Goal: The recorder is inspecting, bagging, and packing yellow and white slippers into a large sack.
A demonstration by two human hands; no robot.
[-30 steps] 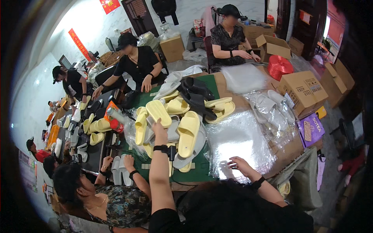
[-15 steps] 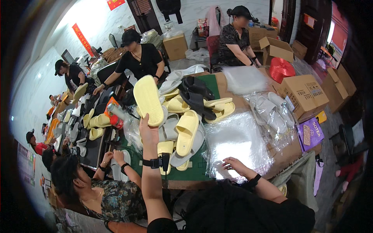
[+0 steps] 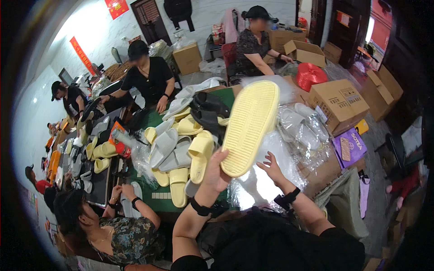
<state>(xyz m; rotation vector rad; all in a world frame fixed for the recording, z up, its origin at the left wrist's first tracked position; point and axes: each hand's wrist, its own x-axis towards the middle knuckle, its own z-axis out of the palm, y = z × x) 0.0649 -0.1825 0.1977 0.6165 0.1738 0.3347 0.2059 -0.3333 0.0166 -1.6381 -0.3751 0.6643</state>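
Overhead, left hand [image 3: 216, 171]: fingers clamped on one yellow slipper [image 3: 250, 127], sole up. Right hand [image 3: 272, 168]: fingers spread, empty, over clear bags [image 3: 266, 180] on table [image 3: 158, 196].

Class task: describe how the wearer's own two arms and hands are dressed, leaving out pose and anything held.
Both forearms are bare, with no gloves on the left hand or the right hand. Each wrist carries a black band, like a watch or strap; the right one looks similar. Short black sleeves cover the upper arms.
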